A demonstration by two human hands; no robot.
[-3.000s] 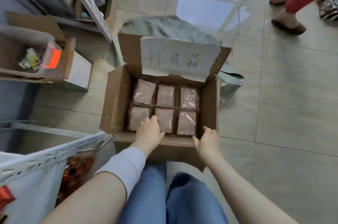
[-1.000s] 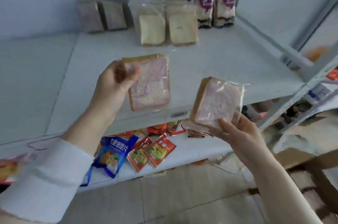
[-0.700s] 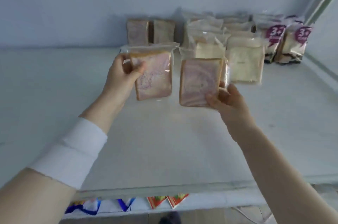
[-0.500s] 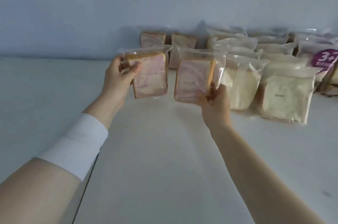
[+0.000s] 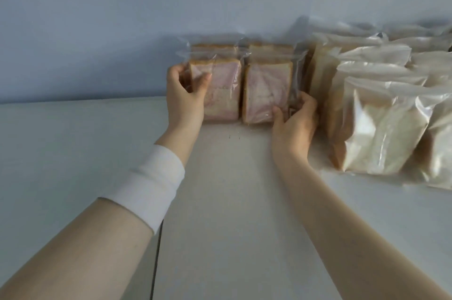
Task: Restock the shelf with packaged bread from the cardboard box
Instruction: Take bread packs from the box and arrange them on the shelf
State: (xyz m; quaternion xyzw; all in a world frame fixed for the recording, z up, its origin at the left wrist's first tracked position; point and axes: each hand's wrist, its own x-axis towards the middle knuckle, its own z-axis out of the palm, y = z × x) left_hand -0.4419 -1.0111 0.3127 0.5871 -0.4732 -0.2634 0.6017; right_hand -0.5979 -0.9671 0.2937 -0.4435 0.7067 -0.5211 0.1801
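Note:
Two clear-wrapped packs of pinkish sliced bread stand upright on the white shelf (image 5: 220,201), side by side near the back wall. My left hand (image 5: 183,94) grips the left pack (image 5: 223,90) at its left edge, thumb across its front. My right hand (image 5: 293,118) holds the right pack (image 5: 265,93) at its lower right corner. Both packs sit in front of two more of the same kind (image 5: 270,49), of which only the tops show. The cardboard box is out of view.
Several bags of pale white bread (image 5: 381,126) stand in rows to the right of my right hand, close against it. The pale blue wall (image 5: 146,18) closes the shelf's back. A dark seam (image 5: 156,250) runs between shelf panels below my left forearm.
Both hands have carried the two pink packs from mid-air forward to the back of the shelf and set them down against the earlier two. The view has moved closer in.

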